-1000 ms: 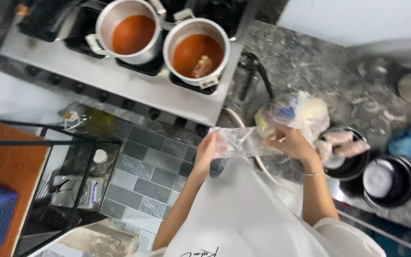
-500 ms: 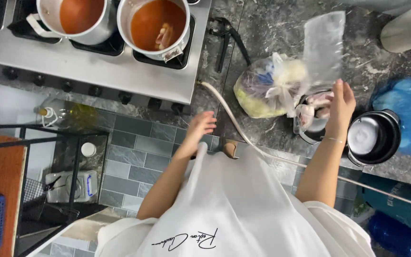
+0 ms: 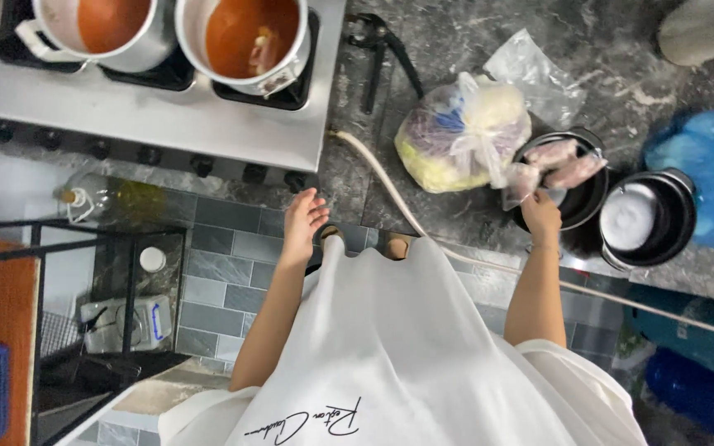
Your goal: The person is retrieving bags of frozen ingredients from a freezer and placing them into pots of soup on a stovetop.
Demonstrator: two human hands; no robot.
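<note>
My right hand [image 3: 541, 216] pinches small clear bag [image 3: 524, 180] at rim of dark pot [image 3: 576, 192] holding pale meat pieces [image 3: 564, 161], near counter [image 3: 456, 49] front edge. Tied plastic bag of vegetables [image 3: 460, 136] just left of pot, touching it. My left hand [image 3: 303, 221] open, fingers loose, empty, hanging off counter front edge below stove [image 3: 150, 116]. Second dark pot with white lid [image 3: 646, 216] just right of first. Two steel pots of red broth [image 3: 241, 37] on burners. Blue bag [image 3: 704, 177] toward right end.
</note>
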